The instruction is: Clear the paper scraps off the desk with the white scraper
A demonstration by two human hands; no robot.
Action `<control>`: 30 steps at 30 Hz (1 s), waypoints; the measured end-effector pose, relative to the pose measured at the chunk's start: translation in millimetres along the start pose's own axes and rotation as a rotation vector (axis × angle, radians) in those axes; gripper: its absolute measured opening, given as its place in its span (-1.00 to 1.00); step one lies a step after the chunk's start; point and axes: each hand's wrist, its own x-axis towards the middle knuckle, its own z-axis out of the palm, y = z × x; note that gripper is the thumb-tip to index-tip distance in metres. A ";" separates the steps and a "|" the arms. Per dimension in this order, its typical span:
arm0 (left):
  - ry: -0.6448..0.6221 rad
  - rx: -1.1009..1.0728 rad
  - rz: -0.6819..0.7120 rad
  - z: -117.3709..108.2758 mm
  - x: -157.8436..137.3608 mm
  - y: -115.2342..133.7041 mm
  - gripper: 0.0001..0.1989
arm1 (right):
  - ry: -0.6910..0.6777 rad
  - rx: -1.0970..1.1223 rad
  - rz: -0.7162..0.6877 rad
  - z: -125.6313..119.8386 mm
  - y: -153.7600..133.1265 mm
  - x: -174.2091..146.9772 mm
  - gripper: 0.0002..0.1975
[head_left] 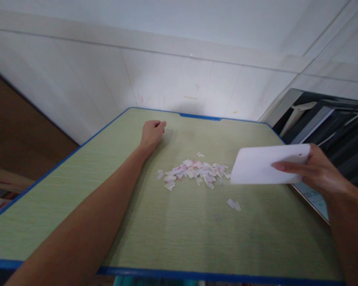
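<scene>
A loose heap of small torn paper scraps [197, 170], white with some pinkish pieces, lies mid-table. My right hand [319, 169] grips a flat white plastic scraper [256, 165] with rounded corners and a small hole near one end. Its left edge hovers close to the right end of the heap, and my thumb presses on its face. Beyond the heap to the left, my left hand [153, 134] rests on the table, fingers curled closed, with nothing seen in them. Two or so stray scraps [234, 204] lie nearer me.
The pale green table [179, 238] has a blue rim and meets a white panelled wall [179, 75]. A phone or tablet with a lit screen [313, 200] lies at the right edge, partly behind my right arm. Dark folders or books [325, 117] stand back right.
</scene>
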 end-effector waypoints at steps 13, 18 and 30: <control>0.001 -0.006 0.015 0.2 -1.7 2.5 -0.67 | 0.095 -0.008 0.018 -2.2 3.3 2.4 -0.67; 0.002 -0.007 0.027 2.1 1.3 -0.1 -0.67 | 0.047 -0.056 0.042 0.1 1.3 3.3 -0.66; 0.000 -0.006 0.024 0.7 0.4 -0.6 -0.67 | 0.108 -0.045 0.031 -6.1 7.2 5.0 -0.62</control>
